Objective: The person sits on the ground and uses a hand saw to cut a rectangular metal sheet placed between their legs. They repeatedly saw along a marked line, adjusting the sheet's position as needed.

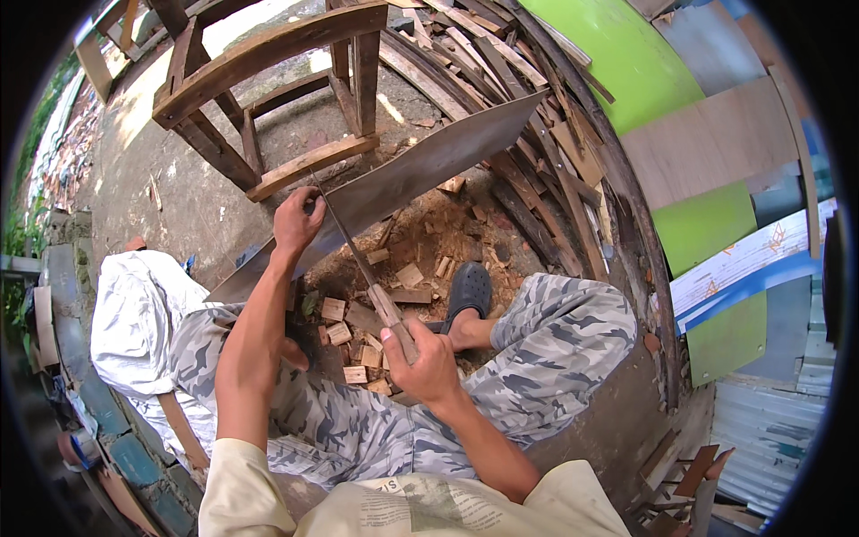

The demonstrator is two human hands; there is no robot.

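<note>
My right hand (423, 360) is closed around the wooden handle (391, 313) of a long, narrow-bladed tool. Its dark blade (345, 233) points away from me and appears nearly edge-on, so I cannot tell its exact kind. A long, thin brown board (429, 159) slants from lower left to upper right beneath the blade. At the board's far edge, close to the blade's far end, my left hand (300, 219) has its fingers curled. What those fingers grip, if anything, is hidden.
Beyond the board stands a wooden frame with legs (268, 67). Scrap wood strips (492, 72) are heaped at the far right. Small wood blocks (355, 374) and shavings lie between my legs. White cloth (148, 313) lies at left; green panels (617, 63) line the right.
</note>
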